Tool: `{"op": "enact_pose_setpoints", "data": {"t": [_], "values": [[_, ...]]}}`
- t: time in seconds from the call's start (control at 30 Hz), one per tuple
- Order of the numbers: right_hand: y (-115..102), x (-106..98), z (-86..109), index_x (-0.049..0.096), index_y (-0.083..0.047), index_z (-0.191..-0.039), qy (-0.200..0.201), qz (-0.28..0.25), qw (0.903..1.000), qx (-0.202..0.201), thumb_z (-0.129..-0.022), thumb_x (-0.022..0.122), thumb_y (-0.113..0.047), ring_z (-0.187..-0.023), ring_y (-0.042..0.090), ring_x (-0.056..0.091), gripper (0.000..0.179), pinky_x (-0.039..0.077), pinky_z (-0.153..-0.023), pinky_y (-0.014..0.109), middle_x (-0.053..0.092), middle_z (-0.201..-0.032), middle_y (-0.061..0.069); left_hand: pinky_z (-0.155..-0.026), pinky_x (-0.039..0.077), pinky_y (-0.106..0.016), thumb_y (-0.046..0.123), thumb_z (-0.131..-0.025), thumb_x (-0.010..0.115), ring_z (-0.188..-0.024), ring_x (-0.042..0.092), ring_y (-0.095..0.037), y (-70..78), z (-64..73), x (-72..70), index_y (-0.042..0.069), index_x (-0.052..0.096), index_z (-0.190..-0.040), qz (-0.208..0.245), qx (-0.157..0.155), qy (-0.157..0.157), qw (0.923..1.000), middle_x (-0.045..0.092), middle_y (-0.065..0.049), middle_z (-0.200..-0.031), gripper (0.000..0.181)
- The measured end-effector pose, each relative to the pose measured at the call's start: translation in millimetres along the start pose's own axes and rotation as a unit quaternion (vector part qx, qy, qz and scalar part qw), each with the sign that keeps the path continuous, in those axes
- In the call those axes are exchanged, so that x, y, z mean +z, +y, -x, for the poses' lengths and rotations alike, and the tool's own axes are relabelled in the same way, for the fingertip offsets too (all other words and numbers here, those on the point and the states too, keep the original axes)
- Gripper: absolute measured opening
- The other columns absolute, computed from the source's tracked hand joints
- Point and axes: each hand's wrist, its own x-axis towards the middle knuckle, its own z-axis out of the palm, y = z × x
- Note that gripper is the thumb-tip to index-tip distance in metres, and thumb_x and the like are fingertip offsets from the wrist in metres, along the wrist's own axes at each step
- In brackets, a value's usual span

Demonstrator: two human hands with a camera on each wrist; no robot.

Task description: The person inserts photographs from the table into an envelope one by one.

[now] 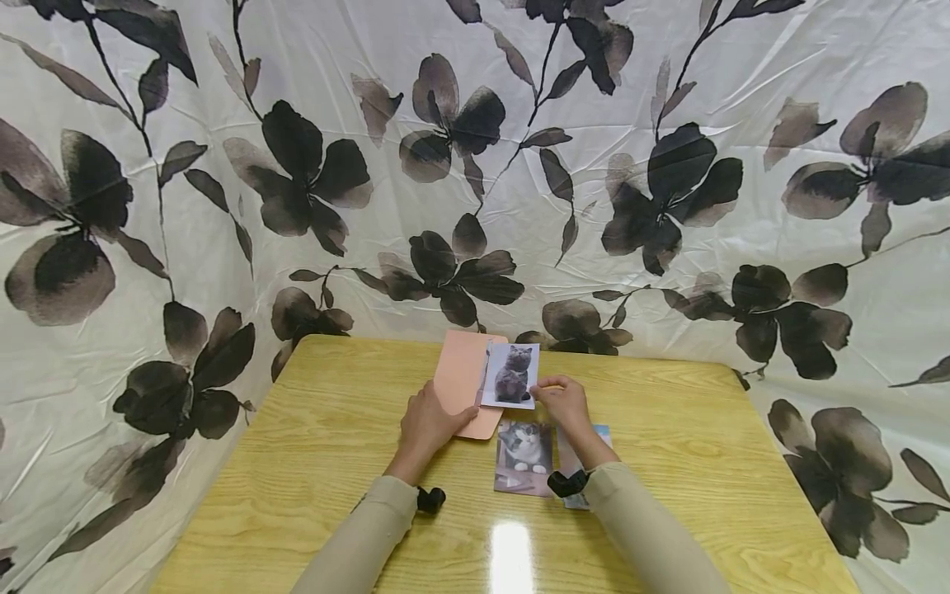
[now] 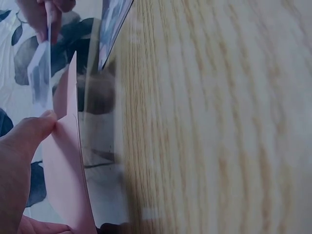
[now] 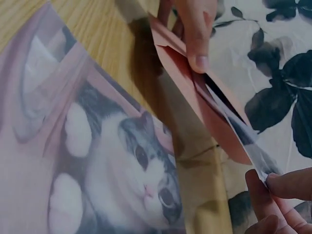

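My left hand (image 1: 428, 419) grips a pink paper envelope (image 1: 458, 367), thumb on its front near the mouth. The right hand (image 1: 566, 404) pinches the right edge of a photo card of a grey cat (image 1: 510, 376). In the right wrist view the inner end of this photo card (image 3: 248, 144) lies at the envelope's gaping mouth (image 3: 183, 68), and the left thumb presses there. Below them on the table lies a photo card of a grey-and-white cat (image 1: 524, 458). Another photo card (image 1: 604, 432), with blue on it, is mostly hidden under the right forearm.
The yellow wood-grain table (image 1: 334, 462) reaches back to a white curtain (image 1: 564, 198) with dark flowers, which hangs behind and at both sides. Each wrist wears a small black camera (image 1: 430, 500). A bright light reflection shows on the table's near part.
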Motion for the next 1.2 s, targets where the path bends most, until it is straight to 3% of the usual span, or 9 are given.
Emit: {"op": "enact_pose_setpoints", "data": {"t": [0.23,0.4,0.63,1.03,1.2], "values": [[-0.9,12.1,-5.0,0.075,-0.001,-0.100,0.005,0.010,0.9999,0.011,-0.096,0.080,-0.012,-0.078,0.021,0.072,0.012,0.052,-0.065,0.031,0.080,-0.095,0.016,-0.096,0.054,-0.057,0.064,-0.078,0.088,-0.122,0.061,-0.043,-1.0,-0.9,2.9,-0.005,0.047,-0.153,-0.002,0.000,0.000,1.0000,0.064,-0.025,-0.137,0.110],[-5.4,22.4,-6.8,0.075,0.000,-0.099,0.006,0.009,0.9999,-0.002,-0.095,0.081,-0.012,-0.076,0.023,0.070,0.014,0.047,-0.060,0.027,0.079,-0.090,0.016,-0.096,0.054,-0.057,0.064,-0.079,0.088,-0.122,0.060,-0.043,-1.3,0.1,0.9,-0.005,0.047,-0.153,-0.004,0.003,0.000,1.0000,0.064,-0.026,-0.137,0.109],[-7.0,39.9,-10.9,0.075,0.002,-0.101,0.014,-0.004,0.9997,-0.020,-0.094,0.082,-0.008,-0.066,0.014,0.064,0.014,0.046,-0.057,0.023,0.079,-0.088,0.017,-0.099,0.053,-0.058,0.063,-0.080,0.088,-0.124,0.059,-0.043,-0.1,1.7,-1.6,-0.006,0.046,-0.154,-0.008,0.002,-0.008,0.9999,0.063,-0.026,-0.140,0.110],[-17.3,61.1,-10.5,0.079,-0.002,-0.101,0.031,0.013,0.9995,0.000,-0.095,0.083,-0.015,-0.078,0.020,0.072,0.014,0.050,-0.066,0.026,0.081,-0.093,0.015,-0.097,0.053,-0.056,0.065,-0.079,0.088,-0.122,0.060,-0.041,1.5,0.1,-1.7,-0.006,0.046,-0.153,-0.006,0.001,-0.007,1.0000,0.064,-0.025,-0.138,0.110],[-15.7,67.6,-10.8,0.078,-0.005,-0.100,0.029,0.029,0.9991,0.008,-0.095,0.083,-0.017,-0.075,0.018,0.069,0.014,0.048,-0.061,0.027,0.080,-0.091,0.011,-0.096,0.054,-0.055,0.065,-0.079,0.088,-0.120,0.060,-0.040,1.6,-0.5,0.3,-0.005,0.047,-0.153,-0.001,-0.003,-0.010,0.9999,0.063,-0.024,-0.138,0.110]]}}
